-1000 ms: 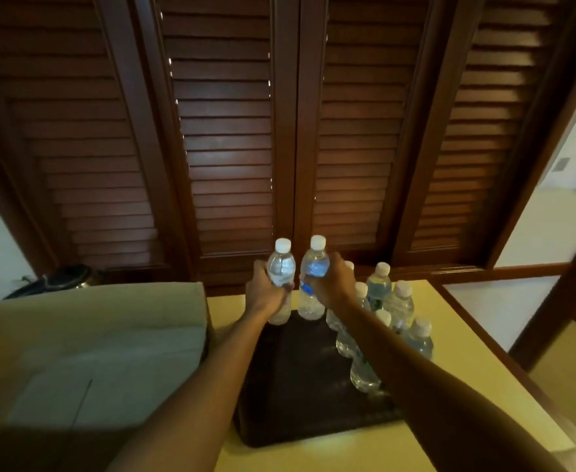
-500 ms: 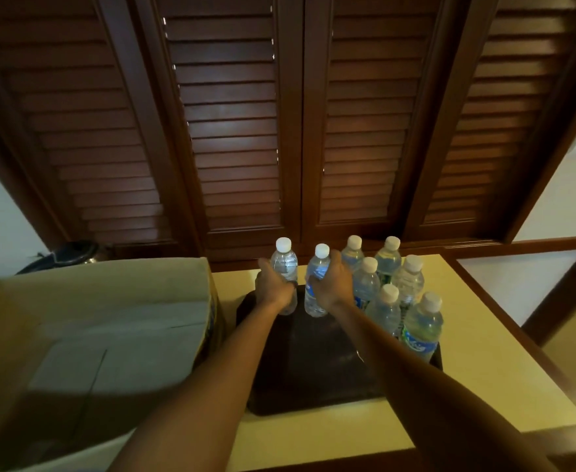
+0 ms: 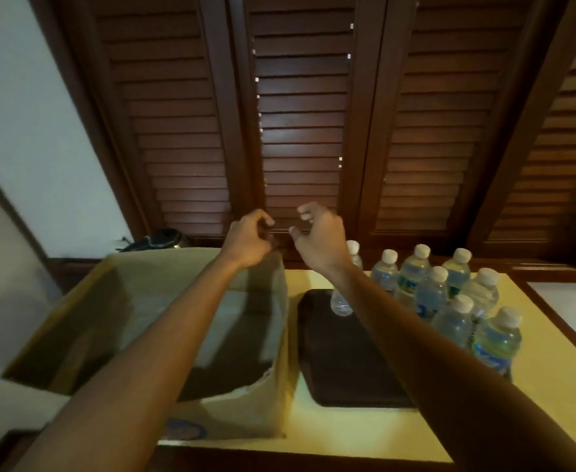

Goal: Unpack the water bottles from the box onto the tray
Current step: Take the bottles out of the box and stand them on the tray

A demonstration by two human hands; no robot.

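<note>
Both my hands empty, hanging between box and tray

My left hand [image 3: 249, 241] and right hand [image 3: 319, 238] hold nothing, fingers loosely curled in the air; the water bottles [image 3: 431, 296] stand upright on the tray [image 3: 334, 369], below and to the right of my right hand, one [image 3: 343, 299] partly behind my right forearm. I judge them full, so weighty, with thin walls that give and smooth plastic that may slip; I would grip around the body under the cap. The box [image 3: 245, 407] lies under my left arm, its floor dark; I cannot tell whether bottles remain there.
</note>
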